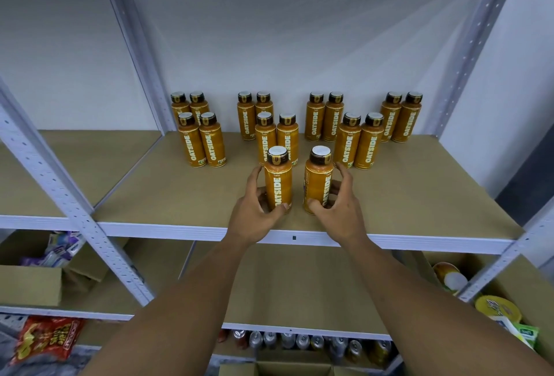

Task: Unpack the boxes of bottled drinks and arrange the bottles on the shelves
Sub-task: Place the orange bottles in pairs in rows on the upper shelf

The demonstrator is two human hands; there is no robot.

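The left hand [257, 207] holds one orange bottle [278, 186] and the right hand [338, 204] holds a second orange bottle [319, 183]. On each hand the fingers are curled around the lower half of the body and the thumb lies on the near side. Both bottles stand upright on the brown shelf [144, 195], close to its front edge. Their long axis is vertical and the caps point up. They are side by side, with a narrow gap between them.

Each bottle is directly in front of its own hand, on the inner side of the palm, so the two bottles are between the two hands. Neither hand is nearer than the other; they work as a pair.

The important relation is front to back. Deeper on the shelf stand the other bottles [359, 141], grouped in pairs towards the wall. One pair [277, 135] is just behind the left bottle, and I cannot tell if they touch. In my judgement the held pair is at or near its place, and the coming move is a small slide backward or a simple release. The risk is to knock the pair behind.

Below, a lower shelf carries cans [299, 342], and an open cardboard box [284, 368] is at the bottom edge.
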